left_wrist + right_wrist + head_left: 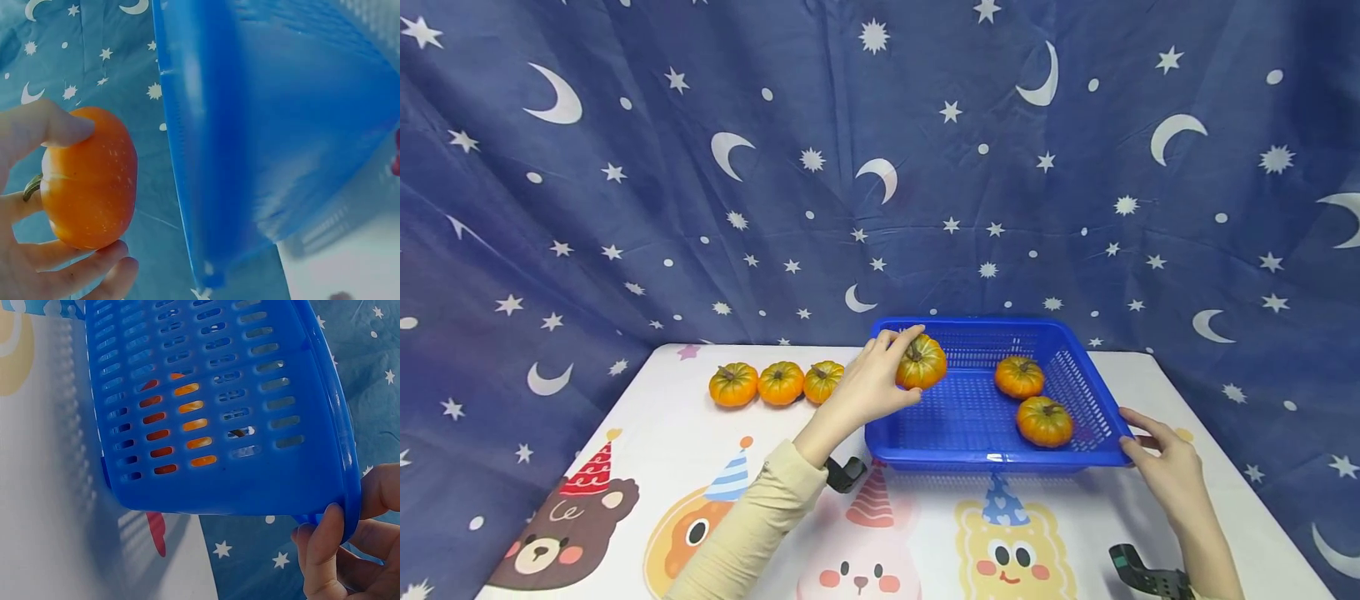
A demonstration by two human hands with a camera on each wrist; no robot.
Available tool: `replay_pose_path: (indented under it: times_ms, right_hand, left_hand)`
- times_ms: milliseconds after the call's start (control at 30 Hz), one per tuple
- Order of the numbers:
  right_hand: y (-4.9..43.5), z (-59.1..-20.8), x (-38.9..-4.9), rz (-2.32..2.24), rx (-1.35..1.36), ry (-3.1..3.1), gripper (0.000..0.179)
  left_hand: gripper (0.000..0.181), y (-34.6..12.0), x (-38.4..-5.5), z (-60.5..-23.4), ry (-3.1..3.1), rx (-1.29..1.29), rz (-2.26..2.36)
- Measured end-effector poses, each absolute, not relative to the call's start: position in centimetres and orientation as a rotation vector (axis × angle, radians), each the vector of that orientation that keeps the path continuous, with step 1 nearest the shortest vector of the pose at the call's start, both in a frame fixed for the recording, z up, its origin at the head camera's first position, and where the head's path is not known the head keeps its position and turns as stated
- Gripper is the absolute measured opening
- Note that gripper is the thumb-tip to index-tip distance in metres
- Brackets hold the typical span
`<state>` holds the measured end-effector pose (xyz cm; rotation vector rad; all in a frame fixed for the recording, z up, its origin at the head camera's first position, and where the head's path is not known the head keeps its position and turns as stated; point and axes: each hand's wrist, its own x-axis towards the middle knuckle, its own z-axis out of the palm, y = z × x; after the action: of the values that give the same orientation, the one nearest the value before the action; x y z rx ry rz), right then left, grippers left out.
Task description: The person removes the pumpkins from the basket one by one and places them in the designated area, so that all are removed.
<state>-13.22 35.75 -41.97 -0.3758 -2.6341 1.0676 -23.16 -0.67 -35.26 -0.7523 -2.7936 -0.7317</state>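
My left hand (871, 379) grips a small orange pumpkin (922, 363) over the left side of a blue plastic basket (955, 457). In the left wrist view the thumb and fingers curl round the pumpkin (94, 181), its stem toward the palm. With thumb and fingers, my right hand (1168, 462) pinches the basket's rim at the near right corner; the right wrist view shows this grip on the rim (350, 487). Inside the basket sit two pumpkins, one farther back (1019, 377) and one nearer (1045, 422), both toward the right.
Left of the basket, three pumpkins stand in a row on the white tablecloth: a left one (733, 385), a middle one (781, 383) and a right one (822, 381) beside my left hand. A dark blue star-and-moon curtain (805, 208) hangs behind the table.
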Motion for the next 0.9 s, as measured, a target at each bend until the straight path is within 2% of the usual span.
replay_pose_path:
  times_ms: [900]
  right_hand:
    - [35.8, -42.1, -13.2, 1.064, -0.403, -2.658, 0.046]
  left_hand:
    - [0.084, -5.9, -19.8, -39.9, -2.664, -0.275, -1.058]
